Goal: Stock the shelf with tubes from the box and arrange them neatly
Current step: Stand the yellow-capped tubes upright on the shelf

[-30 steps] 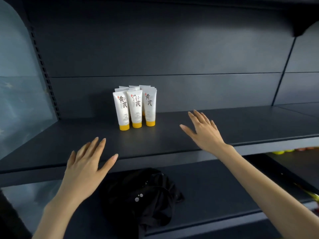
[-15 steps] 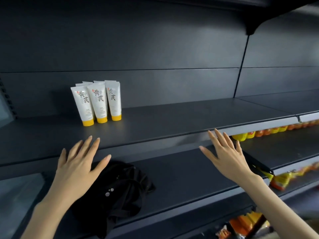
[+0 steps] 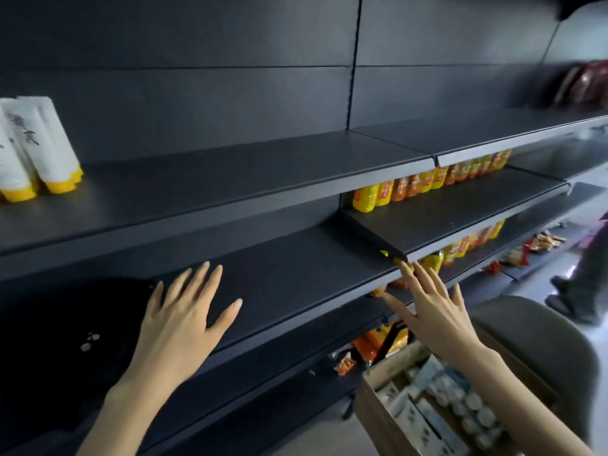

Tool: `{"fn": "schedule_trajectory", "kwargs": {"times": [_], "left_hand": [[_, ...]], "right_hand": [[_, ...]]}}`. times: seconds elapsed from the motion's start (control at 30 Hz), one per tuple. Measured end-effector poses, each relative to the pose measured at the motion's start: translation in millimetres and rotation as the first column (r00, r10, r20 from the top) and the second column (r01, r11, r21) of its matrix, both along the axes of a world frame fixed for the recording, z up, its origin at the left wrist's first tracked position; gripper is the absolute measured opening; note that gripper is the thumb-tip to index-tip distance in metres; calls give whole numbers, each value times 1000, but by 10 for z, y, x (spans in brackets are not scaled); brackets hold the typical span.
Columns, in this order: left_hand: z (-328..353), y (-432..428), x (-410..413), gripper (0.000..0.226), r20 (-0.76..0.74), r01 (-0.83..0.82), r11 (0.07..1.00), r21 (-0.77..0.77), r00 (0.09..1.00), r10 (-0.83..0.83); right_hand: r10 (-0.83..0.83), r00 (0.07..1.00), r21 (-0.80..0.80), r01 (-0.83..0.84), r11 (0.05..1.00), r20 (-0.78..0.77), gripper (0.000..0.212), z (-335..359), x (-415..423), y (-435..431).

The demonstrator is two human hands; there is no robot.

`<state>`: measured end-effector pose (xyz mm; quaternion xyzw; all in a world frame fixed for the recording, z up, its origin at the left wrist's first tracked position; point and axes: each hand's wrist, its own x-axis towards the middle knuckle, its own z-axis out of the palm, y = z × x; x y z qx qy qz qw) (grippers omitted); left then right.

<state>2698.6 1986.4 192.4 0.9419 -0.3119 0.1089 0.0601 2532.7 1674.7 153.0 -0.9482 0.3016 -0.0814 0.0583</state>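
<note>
White plastic tubes [image 3: 36, 149] stand cap-down on the shelf [image 3: 230, 179] at upper left, with more in the box [image 3: 375, 416] at lower right; my left hand [image 3: 184, 317] and right hand [image 3: 434, 311] are spread and empty; I judge the tubes light, squashy and slick, best gripped mid-body.

Open along the upper shelf [image 3: 230, 179], rightward from the tubes [image 3: 39, 149] standing at its far left. Bare too across the middle shelf [image 3: 296, 278], between the black bundle [image 3: 65, 340] at left and the raised corner of the neighbouring shelf board [image 3: 427, 232], close to the fingertips of the right hand [image 3: 434, 311]. Lower right: open-topped box [image 3: 378, 409], grey rounded seat back [image 3: 543, 340] close behind it.
</note>
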Motion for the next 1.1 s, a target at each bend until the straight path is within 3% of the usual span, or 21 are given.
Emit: {"fn": "schedule_trajectory", "kwargs": {"times": [0.2,0.37,0.6,0.87,1.1], "left_hand": [[-335,-689,-85,116,-62,91,989,115,995,-84],[-590,-1179,-14,91,-142,210,962,175,972,-186],[-1106,-1868,184,81,-290,418,877,238,892,-346],[-1751,-2505,339,72,-399,618,724,307,774,-492],[-2252,-2916,306,71,-509,715,635,293,679,-529]], "right_hand": [[-139,984,88,149,985,-111,80,-401,-662,-363],[-288,939,188,322,928,-187,76,-801,-1083,-506],[-493,828,233,551,801,-266,84,-1313,-1354,-442],[-591,726,227,678,699,-352,77,-1846,-1252,-410],[-647,672,323,740,590,-360,78,-2360,-1073,-457]]}}
